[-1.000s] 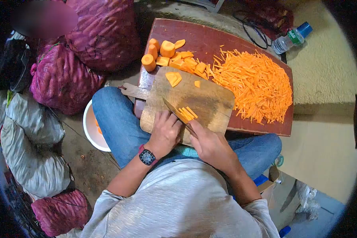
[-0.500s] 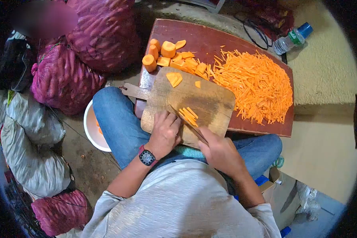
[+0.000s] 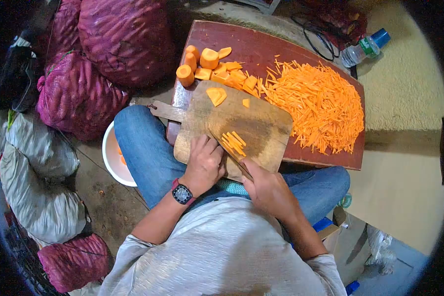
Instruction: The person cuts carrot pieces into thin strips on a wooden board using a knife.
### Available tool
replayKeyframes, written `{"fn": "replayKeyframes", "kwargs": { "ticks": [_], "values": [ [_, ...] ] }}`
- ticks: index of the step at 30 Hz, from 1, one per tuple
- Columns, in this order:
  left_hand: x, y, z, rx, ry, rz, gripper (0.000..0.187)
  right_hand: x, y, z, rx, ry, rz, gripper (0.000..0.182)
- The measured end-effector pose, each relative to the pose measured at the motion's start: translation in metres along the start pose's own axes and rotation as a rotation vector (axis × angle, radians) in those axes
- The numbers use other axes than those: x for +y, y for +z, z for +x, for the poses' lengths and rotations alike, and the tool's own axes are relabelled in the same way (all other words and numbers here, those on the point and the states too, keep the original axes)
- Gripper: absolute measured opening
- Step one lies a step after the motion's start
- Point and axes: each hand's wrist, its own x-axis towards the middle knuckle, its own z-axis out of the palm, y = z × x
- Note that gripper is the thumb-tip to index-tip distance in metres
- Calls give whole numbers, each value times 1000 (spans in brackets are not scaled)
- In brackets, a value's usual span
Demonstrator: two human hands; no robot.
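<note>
On the wooden cutting board, my right hand grips the handle of a knife. Its blade stands against the fingers of my left hand. Those fingers are curled down on the board, and whatever lies under them is hidden. Just right of the blade are freshly cut carrot sticks. Carrot slices and one small carrot piece sit farther up the board.
A red-brown table bears a large heap of carrot strips and several carrot chunks. Beside my knee is a white basin. Pink mesh sacks stand at the left, and a plastic bottle lies at the upper right.
The knife and my right hand have shifted slightly left, toward my left hand. The carrot sticks beside the blade lie nearly as before.
</note>
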Motion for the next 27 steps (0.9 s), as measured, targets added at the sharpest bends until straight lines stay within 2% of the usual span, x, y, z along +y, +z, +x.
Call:
{"fn": "replayKeyframes", "kwargs": {
  "ticks": [2, 5, 8, 10, 11, 13, 17, 20, 22, 23, 25, 27],
  "values": [
    [-1, 2, 1, 44, 17, -3, 31, 2, 5, 7, 75, -66, 21, 43],
    [-3, 2, 0, 71, 38, 2, 29, -7, 0, 19, -15, -12, 22, 43],
    [-3, 1, -1, 46, 9, 18, 26, -4, -2, 2, 85, -133, 55, 40],
    [-3, 2, 0, 65, 1, 25, 25, -12, -11, -9, -58, 93, -57, 37],
    [-2, 3, 0, 72, 10, 29, 24, -6, -4, -6, -62, 94, -56, 37],
    [-2, 3, 0, 61, -1, 12, 24, 10, 12, 3, 121, -154, -34, 39],
    [-3, 2, -2, 41, -10, 21, 24, 5, 7, 12, 106, -166, -11, 39],
    [-2, 1, 0, 58, -12, 33, 26, -1, -4, -1, 63, -120, -3, 41],
    [-4, 6, -1, 83, -22, 24, 26, 3, 0, -5, -47, 21, -74, 43],
    [-5, 8, 0, 107, -19, 17, 27, 6, 3, -3, -45, 22, -75, 43],
    [-3, 4, 1, 100, -24, 13, 24, 9, 11, 5, 105, -97, 57, 41],
    [-5, 1, 1, 93, -21, 14, 22, 7, 5, 8, 121, -98, 74, 40]
  ]
}}
